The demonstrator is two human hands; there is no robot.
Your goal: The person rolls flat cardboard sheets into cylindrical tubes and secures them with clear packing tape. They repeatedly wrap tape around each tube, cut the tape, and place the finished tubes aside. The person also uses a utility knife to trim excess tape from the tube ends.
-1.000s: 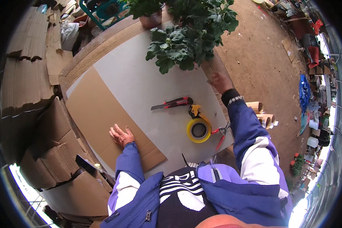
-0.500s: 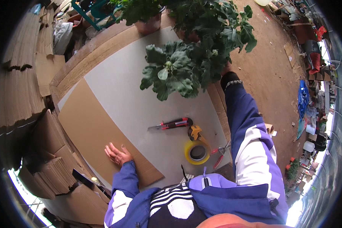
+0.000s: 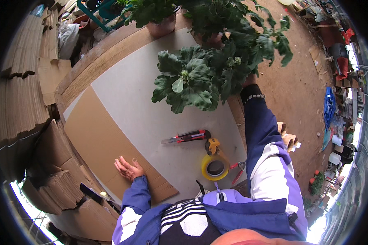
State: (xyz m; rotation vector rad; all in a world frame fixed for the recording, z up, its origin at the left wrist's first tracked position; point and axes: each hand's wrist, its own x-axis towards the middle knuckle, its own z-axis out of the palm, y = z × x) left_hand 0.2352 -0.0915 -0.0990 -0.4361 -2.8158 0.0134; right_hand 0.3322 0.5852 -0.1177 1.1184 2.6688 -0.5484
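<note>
My left hand [image 3: 129,168] lies on a flat brown cardboard sheet [image 3: 106,134], fingers spread and holding nothing. On the right, my right hand [image 3: 250,79] reaches in under the dark green leaves of a leafy plant [image 3: 233,69]; its fingers are hidden, so any grip on a stem or pot cannot be seen. A broad-leaved rosette [image 3: 188,79] with a pale bud at its middle spreads over the table, left of that hand. Nearer to me lie a red-and-black utility knife [image 3: 186,136], a yellow tape roll in a dispenser [image 3: 214,167] and red-handled pliers [image 3: 238,171].
The grey tabletop [image 3: 151,118] has a wooden rim [image 3: 86,61]. Another potted plant [image 3: 161,26] stands at its far edge. Stacked cardboard [image 3: 20,106] crowds the left side. Cardboard tubes [image 3: 288,139] show beside my right sleeve, above a brown dirt floor [image 3: 302,102].
The leaves by my right hand have swung to the right and downward, and that hand has shifted slightly right. My left hand stays on the cardboard. The whole view has shifted a little.
</note>
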